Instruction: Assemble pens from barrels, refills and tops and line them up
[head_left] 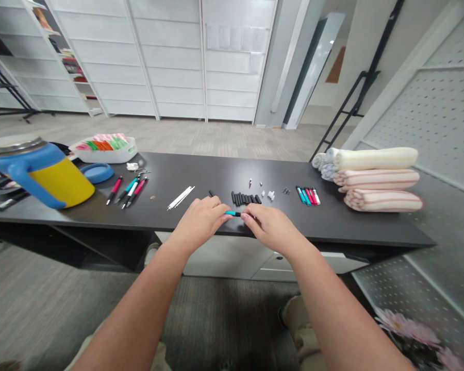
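Observation:
Between my two hands, near the table's front edge, is a teal pen barrel with a black section point(232, 213). My left hand point(203, 216) pinches its teal end, and my right hand point(267, 224) grips the black end. A dark tip point(211, 193) shows just beyond my left hand; I cannot tell what it belongs to. Behind the fingers lies a row of short black pen grips point(245, 198). Thin white refills point(181, 198) rest to the left. Small whitish pieces point(270, 195), tiny springs point(286, 190) and coloured barrels point(308, 196) are spread to the right.
Several pens point(133, 192) lie left on the dark table point(201, 172), beside a blue and yellow mug point(58, 178) and its blue lid point(96, 172). A white basket point(130, 149) holds colourful packets. Rolled striped towels point(377, 180) are stacked at the right end.

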A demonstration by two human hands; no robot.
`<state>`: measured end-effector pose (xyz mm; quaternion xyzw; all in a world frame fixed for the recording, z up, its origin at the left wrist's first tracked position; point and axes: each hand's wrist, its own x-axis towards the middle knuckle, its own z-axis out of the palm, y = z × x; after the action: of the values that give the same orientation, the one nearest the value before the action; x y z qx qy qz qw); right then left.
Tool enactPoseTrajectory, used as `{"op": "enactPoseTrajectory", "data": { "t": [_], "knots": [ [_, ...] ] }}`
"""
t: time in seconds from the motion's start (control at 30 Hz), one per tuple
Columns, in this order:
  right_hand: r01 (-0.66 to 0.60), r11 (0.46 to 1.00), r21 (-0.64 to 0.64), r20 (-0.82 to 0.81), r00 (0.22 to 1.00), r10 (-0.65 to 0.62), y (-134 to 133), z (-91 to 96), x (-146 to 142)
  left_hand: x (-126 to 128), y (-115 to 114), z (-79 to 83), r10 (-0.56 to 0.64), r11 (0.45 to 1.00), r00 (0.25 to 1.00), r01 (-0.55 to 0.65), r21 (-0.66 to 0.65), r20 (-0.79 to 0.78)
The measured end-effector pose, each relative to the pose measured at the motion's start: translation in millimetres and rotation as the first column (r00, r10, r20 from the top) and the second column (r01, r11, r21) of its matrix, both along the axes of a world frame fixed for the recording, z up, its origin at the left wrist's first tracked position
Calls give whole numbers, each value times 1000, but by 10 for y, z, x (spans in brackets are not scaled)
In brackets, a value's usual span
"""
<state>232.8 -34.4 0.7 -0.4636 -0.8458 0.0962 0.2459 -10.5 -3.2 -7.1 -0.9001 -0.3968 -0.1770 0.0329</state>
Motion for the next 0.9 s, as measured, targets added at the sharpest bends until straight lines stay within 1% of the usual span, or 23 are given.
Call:
{"op": "enactPoseTrajectory", "data": {
  "t": [0.07, 0.2, 0.37, 0.5, 0.67, 0.8, 0.9],
  "knots": [
    [17, 1000, -19, -2, 1000, -17, -5, 6, -1, -3, 4, -3, -1, 1000, 1000, 1, 5, 2],
    [-31, 999, 14, 26, 999, 30, -10, 13, 5, -12, 16, -15, -1, 1000, 1000, 1, 11, -4],
    [-6, 1000, 1, 3, 1000, 6, -11, 11, 7, -9, 23, -25, -9, 1000, 1000, 9, 13, 4],
    [-39, 999, 22, 12, 999, 39, -8, -2, -9, -4, 14, -20, -17, 999, 1000, 18, 37, -16],
    [-1, 1000, -31, -6, 1000, 1, -23, 7, -22, -10, 5, -16, -15, 999, 1000, 15, 41, 3],
    [-18, 1000, -19, 24, 1000, 18, -32, 23, -25, -12, 7, -23, -17, 999, 1000, 16, 44, 9],
    [-15, 999, -32, 19, 1000, 16, -29, 20, -23, -16, 9, -24, -12, 999, 1000, 11, 42, 12]
  ]
}}
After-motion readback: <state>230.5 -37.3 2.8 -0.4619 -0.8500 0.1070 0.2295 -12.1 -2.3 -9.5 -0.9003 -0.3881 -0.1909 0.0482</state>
